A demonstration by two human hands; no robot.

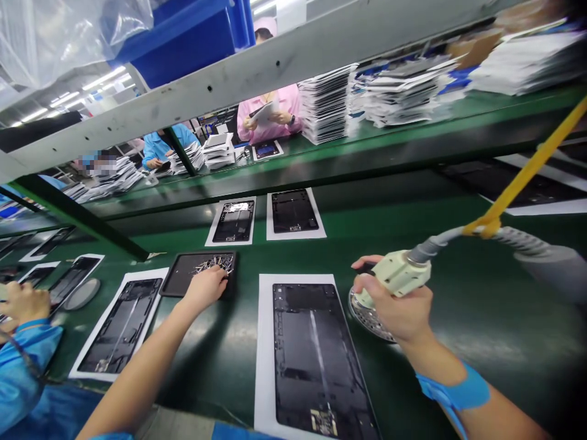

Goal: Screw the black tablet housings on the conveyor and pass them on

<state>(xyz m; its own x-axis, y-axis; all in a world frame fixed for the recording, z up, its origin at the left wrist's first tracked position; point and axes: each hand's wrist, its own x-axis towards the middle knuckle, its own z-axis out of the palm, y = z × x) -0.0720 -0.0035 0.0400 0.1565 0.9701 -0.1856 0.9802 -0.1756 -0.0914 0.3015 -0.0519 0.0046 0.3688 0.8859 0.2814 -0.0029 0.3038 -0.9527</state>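
My left hand [206, 287] reaches into a shallow black tray [177, 275] at its right end, beside a pile of small metal parts [213, 264]. Its fingers are curled downward, and whatever lies between them is hidden. My right hand [403, 311] is wrapped around a cream electric screwdriver [403, 273], whose grey cable is tied to a yellow strap [527, 177]. The screwdriver's front end is over a round dish [373, 318] of small shiny pieces; its tip is hidden. Between my hands, a black tablet housing [316, 360] lies open side up on a white sheet [266, 342].
Another housing [121, 324] lies left; two more, a housing [233, 221] and a housing [293, 211], lie ahead. A green post [82, 217] and grey beam [238, 73] cross the view. A co-worker's hand [27, 302] works at far left. Paper stacks [323, 104] line the shelf.
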